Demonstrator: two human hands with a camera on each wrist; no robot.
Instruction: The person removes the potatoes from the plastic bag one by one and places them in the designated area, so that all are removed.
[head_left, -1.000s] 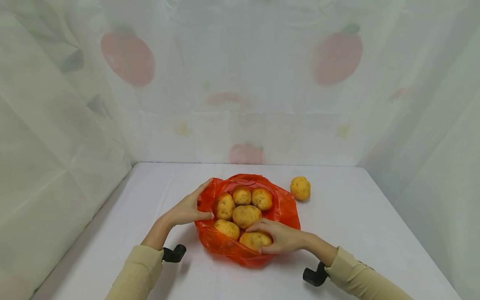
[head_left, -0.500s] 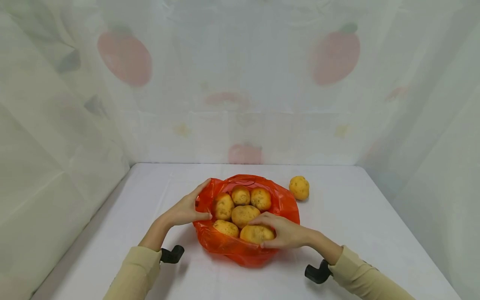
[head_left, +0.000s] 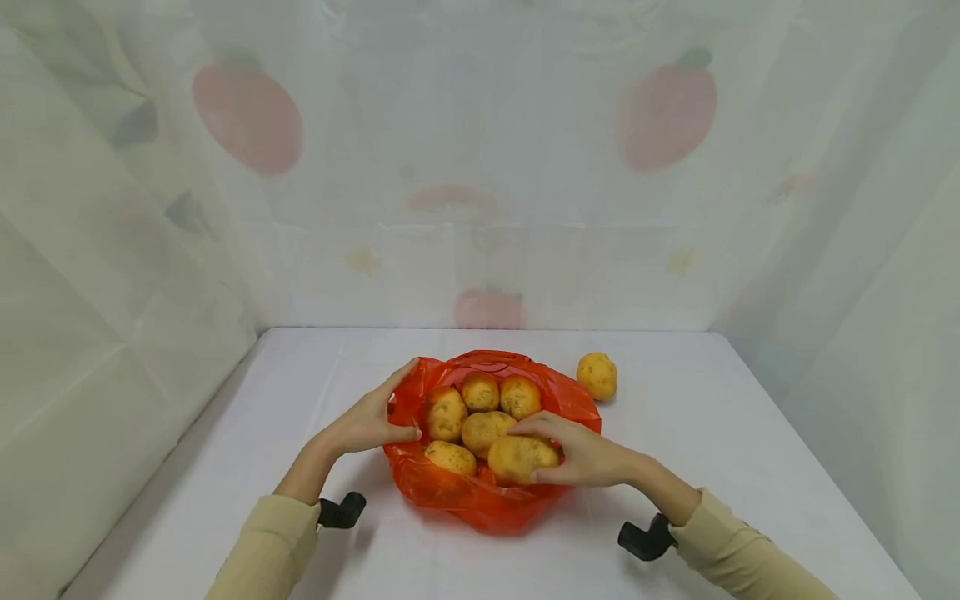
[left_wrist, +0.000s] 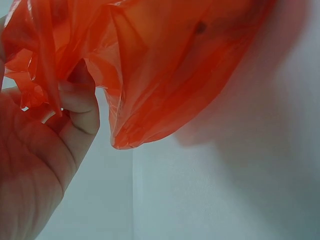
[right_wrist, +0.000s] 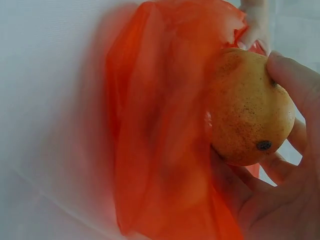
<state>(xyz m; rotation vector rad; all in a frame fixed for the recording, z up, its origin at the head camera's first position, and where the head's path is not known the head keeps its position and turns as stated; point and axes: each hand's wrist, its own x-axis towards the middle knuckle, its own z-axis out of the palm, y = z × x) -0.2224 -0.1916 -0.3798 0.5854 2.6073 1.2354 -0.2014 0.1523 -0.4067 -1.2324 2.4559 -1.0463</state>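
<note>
Nearest us on the white counter (head_left: 450,575), our right hand (head_left: 585,450) curls thumb and fingers round a potato (head_left: 522,460), spread about as wide as it, at the near right of the red bag (head_left: 487,510). Our left hand (head_left: 371,419) grips the bag's left rim, plastic bunched at its curled fingers. Five more potatoes (head_left: 487,433) sit inside. Beyond, to the right, lies a loose potato (head_left: 597,376), before a pale curtain (head_left: 480,150).
</note>
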